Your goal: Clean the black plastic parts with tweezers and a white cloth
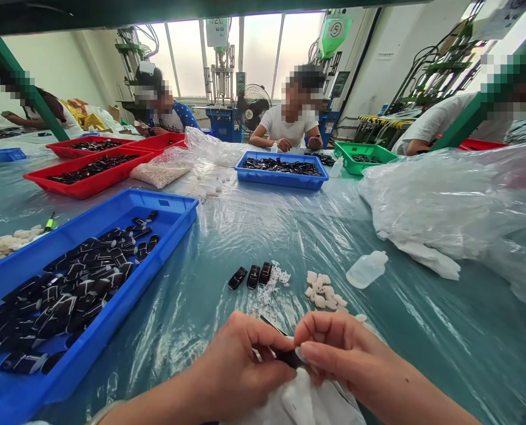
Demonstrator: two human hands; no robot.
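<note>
A plastic-covered tabletop spreads across the room. A long blue tray at the left holds a heap of black parts; clear plastic sheeting is bunched at the right. At the near edge, the left hand pinches one part, while the right hand has thumb and forefinger at its end; whether that grip is closed on it, I cannot tell. White cloth lies beneath both. Beyond them are a bottle, cream pads and three loose black pieces beside white scraps. The held dark part sits between the hands, partly hidden by fingers.
</note>
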